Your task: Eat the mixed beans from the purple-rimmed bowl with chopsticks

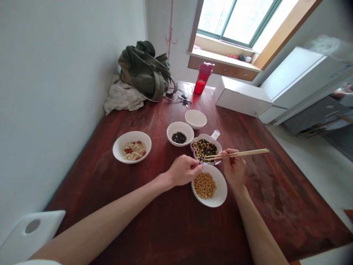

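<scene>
Dark red wood table (165, 224), glossy, white walls, bright window (237, 18) at 1 o'clock. Round white bowl (221, 191) of yellow soybeans dead centre — purple bowl (220, 146) of mixed beans touching it at 12. L hand (183, 170) curled at the purple rim, grip unclear; R hand (234, 167) pinches slim wooden chopsticks (245, 152) — tips in the mix.

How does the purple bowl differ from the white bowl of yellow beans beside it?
The purple bowl holds mixed dark and pale beans; the white bowl holds only yellow ones. The purple bowl has a small handle; the white bowl has a plain rim. The chopsticks in the right hand reach into the purple bowl, not the white bowl. Both sit side by side on the wooden table.
</scene>
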{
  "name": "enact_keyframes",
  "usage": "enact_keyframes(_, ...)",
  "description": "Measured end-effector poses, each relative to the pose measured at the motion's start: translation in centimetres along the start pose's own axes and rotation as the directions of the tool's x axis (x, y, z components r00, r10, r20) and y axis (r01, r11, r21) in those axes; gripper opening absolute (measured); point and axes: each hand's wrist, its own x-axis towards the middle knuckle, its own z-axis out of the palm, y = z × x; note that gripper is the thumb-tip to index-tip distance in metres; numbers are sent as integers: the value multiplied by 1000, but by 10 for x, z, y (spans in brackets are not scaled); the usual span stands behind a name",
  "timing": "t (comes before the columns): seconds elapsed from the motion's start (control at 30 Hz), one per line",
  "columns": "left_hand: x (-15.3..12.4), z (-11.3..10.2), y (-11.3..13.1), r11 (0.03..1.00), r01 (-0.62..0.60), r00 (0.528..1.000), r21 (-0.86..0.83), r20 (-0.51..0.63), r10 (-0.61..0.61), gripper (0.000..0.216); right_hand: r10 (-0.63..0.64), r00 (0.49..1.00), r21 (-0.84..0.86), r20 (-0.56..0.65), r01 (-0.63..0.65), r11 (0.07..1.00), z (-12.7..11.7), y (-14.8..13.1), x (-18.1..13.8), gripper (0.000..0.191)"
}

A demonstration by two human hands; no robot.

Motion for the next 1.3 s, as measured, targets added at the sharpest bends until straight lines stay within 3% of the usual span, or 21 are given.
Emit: enact_keyframes(1.3,-1,1,-1,1000,-9,1000,15,2,9,48,-9,1000,29,18,9,1000,4,4,-2,21)
